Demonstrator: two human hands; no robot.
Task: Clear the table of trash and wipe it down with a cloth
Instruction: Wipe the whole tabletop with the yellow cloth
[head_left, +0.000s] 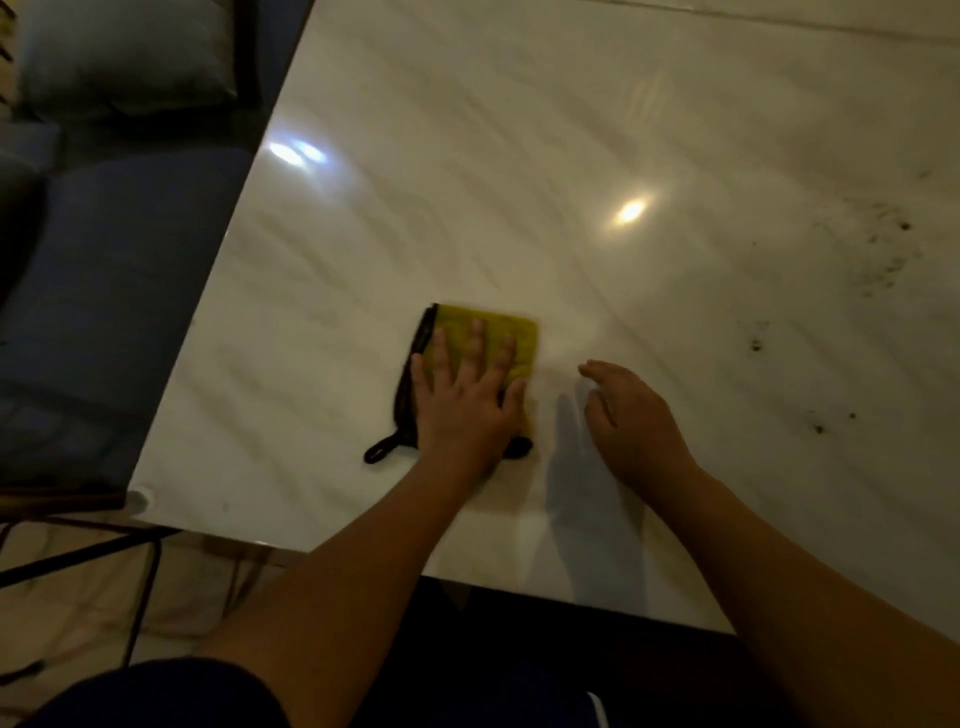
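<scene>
Dark clothing at the person's lap fills the bottom of the view, and two bare forearms reach from it over the near edge of the pale marble-patterned table (467, 182). The left hand (462, 410) lies flat on a folded yellow cloth (511, 332) with black trim. Its fingers are spread and straight, so it presses down on the cloth and does not clutch it. The cloth sits on the tabletop toward the near left corner, a little in from both edges, and its black hanging loop (382, 449) trails out toward the near edge. The right hand (631, 415) is just beside the cloth on its right, with loose, slightly bent fingers and nothing in it. I cannot tell whether it touches the surface or hangs just above it.

No trash shows on the visible part of the table, so the clearing appears done and the wiping step is in hand. Scattered dark specks (888, 244) mark the right side of the tabletop, well apart from the cloth. The next move probably calls for sliding the cloth rightward under steady flat pressure to reach them. It should gather the specks, not smear them or push them off the edge.

A blue sofa (119, 291) with a grey cushion (119, 57) stands past the table's left edge.
</scene>
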